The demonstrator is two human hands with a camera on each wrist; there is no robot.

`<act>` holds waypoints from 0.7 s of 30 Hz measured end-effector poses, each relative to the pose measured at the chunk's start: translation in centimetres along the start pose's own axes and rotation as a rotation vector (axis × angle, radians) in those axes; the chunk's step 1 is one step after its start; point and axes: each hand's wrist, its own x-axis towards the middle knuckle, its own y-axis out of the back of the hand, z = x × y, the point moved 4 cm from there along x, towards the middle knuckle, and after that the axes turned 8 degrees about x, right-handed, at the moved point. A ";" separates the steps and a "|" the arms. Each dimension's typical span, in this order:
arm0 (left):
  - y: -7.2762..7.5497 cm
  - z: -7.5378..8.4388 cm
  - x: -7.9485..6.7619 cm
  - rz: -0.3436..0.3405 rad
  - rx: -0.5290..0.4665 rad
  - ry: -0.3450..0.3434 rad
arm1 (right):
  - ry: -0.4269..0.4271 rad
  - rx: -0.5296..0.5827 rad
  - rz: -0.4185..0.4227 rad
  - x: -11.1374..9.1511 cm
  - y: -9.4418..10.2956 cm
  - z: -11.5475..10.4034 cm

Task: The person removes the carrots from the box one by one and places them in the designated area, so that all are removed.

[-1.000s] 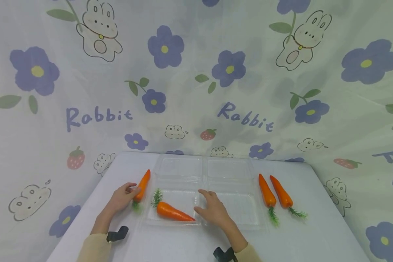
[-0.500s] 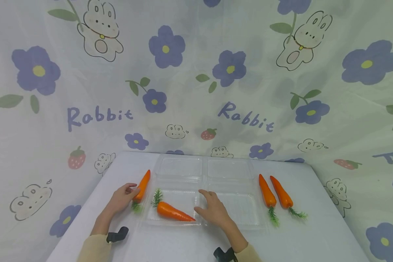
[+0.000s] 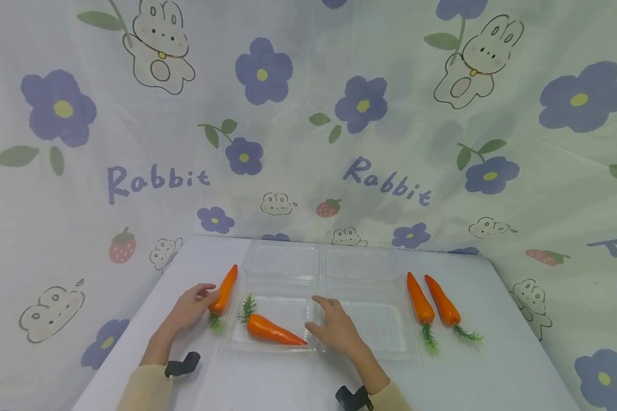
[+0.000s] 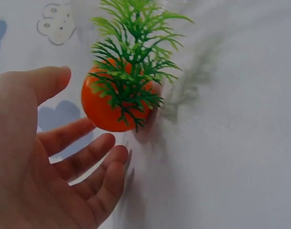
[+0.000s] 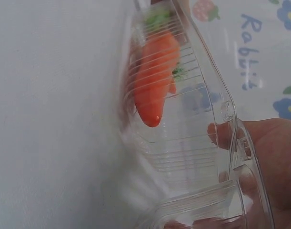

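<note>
My left hand (image 3: 189,308) is beside an orange toy carrot (image 3: 228,288) with a feathery green top, on the table left of a clear plastic container (image 3: 372,328). In the left wrist view thumb and fingers are spread, with the fingertips close to the carrot's round end (image 4: 102,112). My right hand (image 3: 336,328) is over the container's middle divider, thumb and forefinger apart. Another carrot (image 3: 271,331) lies in the near left compartment, tip toward this hand. Through the clear wall, the right wrist view shows that carrot (image 5: 157,71) and part of the hand (image 5: 274,157).
Two more carrots (image 3: 420,299) lie right of the container, green tops toward the near side. The container's hinged lid (image 3: 283,262) is folded back flat behind it. A rabbit-and-flower printed curtain (image 3: 298,142) closes off the back of the white table (image 3: 499,342).
</note>
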 end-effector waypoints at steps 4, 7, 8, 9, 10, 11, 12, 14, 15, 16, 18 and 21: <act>0.8 1.2 -0.3 0.050 -0.018 -0.039 | 0.007 -0.003 -0.004 0.0 0.1 -0.1; 1.5 2.6 -0.7 0.084 -0.029 -0.097 | 0.007 -0.002 -0.003 0.1 0.1 -0.1; 1.7 3.0 -0.8 0.090 -0.029 -0.118 | 0.004 -0.002 -0.002 0.1 0.1 0.0; 1.9 3.5 -1.0 0.093 -0.028 -0.137 | 0.001 -0.002 -0.001 0.1 0.1 0.0; 2.0 4.0 -1.1 0.091 -0.029 -0.152 | 0.003 0.000 0.001 0.1 0.1 0.0; 2.1 4.5 -1.2 0.085 -0.029 -0.168 | 0.004 0.000 0.003 0.1 0.1 0.1; 2.2 5.0 -1.4 0.074 -0.034 -0.184 | 0.003 0.000 0.004 0.1 0.1 0.1; 2.2 5.9 -1.6 0.053 -0.040 -0.219 | 0.001 0.003 0.003 0.1 0.0 0.1; 2.2 6.4 -1.7 0.039 -0.045 -0.237 | 0.003 0.004 0.002 0.1 0.0 0.1; 2.1 6.9 -1.8 0.024 -0.047 -0.251 | 0.007 0.005 0.001 0.1 0.0 0.1; 1.8 7.9 -2.1 -0.008 -0.046 -0.288 | 0.006 0.006 -0.002 0.1 0.0 0.1; 1.3 9.1 -2.5 -0.054 -0.042 -0.318 | 0.009 0.000 -0.002 0.0 0.0 0.1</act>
